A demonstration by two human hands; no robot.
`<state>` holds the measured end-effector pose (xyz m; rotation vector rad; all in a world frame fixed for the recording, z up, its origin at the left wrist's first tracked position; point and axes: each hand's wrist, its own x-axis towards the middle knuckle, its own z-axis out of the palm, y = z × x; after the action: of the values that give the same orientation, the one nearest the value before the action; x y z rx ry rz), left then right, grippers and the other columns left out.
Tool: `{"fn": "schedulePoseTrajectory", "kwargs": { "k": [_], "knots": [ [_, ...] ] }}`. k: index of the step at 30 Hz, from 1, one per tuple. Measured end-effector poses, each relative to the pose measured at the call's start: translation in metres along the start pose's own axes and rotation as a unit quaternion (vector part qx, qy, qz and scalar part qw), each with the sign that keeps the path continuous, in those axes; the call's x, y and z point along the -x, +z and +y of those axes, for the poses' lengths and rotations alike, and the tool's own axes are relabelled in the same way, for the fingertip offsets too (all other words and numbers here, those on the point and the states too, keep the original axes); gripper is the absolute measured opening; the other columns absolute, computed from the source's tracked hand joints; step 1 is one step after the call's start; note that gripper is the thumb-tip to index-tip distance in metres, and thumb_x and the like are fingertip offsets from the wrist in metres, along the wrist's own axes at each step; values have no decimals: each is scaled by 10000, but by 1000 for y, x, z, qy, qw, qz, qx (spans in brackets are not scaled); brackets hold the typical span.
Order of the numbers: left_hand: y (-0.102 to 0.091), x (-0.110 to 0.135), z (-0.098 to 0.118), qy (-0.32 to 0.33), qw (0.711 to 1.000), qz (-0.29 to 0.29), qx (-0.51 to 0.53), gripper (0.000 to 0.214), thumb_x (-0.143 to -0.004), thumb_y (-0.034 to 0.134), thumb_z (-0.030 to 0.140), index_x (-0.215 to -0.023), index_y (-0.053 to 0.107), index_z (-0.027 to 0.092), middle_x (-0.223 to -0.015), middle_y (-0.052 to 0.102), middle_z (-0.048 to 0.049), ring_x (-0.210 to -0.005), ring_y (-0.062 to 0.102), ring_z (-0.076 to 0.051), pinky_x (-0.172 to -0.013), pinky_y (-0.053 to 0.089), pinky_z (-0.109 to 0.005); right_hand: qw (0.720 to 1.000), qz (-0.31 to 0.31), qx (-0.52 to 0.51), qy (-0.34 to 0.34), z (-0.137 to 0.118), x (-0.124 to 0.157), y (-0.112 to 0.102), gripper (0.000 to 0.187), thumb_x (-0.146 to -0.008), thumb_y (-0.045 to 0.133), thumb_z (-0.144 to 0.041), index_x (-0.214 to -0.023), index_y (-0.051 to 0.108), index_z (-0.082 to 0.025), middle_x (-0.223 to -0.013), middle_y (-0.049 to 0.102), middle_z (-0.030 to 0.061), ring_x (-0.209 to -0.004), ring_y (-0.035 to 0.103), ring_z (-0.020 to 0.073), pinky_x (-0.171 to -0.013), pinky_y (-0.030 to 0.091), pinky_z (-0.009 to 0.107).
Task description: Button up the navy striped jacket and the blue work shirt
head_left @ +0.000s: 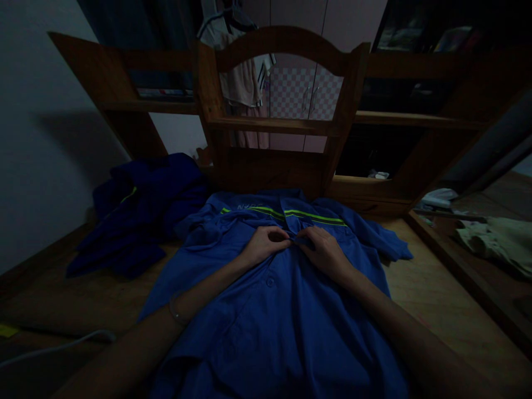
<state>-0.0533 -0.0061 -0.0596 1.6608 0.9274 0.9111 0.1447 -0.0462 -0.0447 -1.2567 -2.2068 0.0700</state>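
Head view: our left grip (267, 244) and right grip (323, 248), nearly closed, pinch the front of the blue shirt (286, 332), spread across the bed (419, 277) near its far edge. Keeping both front edges level and the cloth slack should serve us best.

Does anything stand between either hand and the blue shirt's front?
Nothing visible does: the left hand and right hand pinch the front of the blue shirt. The darker garment lies off to the left.
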Motion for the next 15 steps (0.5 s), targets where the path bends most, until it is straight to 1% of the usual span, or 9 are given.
{"fn": "schedulePoseTrajectory", "kwargs": {
  "k": [3, 7, 11, 15],
  "knots": [
    [0, 0, 1, -18, 1000, 1, 21, 292, -655, 737, 351, -836, 685, 127, -814, 693, -46, -774, 644, -162, -753, 501, -267, 999, -9, 34, -23, -2, 0, -2, 142, -872, 558, -262, -994, 578, -192, -929, 646, 62, -881, 578, 209, -799, 410, 326],
    [-1, 2, 4, -24, 999, -7, 30, 302, -659, 740, 355, -845, 689, 122, -829, 695, -51, -789, 644, -168, -774, 502, -287, 996, -14, 79, -46, -7, -1, -5, 160, -866, 543, -262, -999, 582, -181, -938, 657, 82, -896, 579, 232, -831, 387, 364],
    [-2, 2, 5, -21, 999, -15, 29, 302, -671, 736, 360, -855, 691, 124, -842, 699, -56, -806, 646, -174, -784, 503, -292, 994, -23, 90, -52, -9, -1, -6, 194, -851, 563, -282, -1015, 578, -178, -950, 660, 89, -891, 586, 238, -849, 377, 378],
    [-2, 2, 6, -23, 999, -21, 23, 305, -682, 731, 355, -868, 694, 116, -838, 699, -59, -798, 645, -170, -789, 497, -290, 995, -26, 84, -38, -7, 1, -4, 177, -881, 540, -286, -1023, 574, -186, -956, 658, 86, -883, 588, 233, -809, 393, 359]
  ]
}}
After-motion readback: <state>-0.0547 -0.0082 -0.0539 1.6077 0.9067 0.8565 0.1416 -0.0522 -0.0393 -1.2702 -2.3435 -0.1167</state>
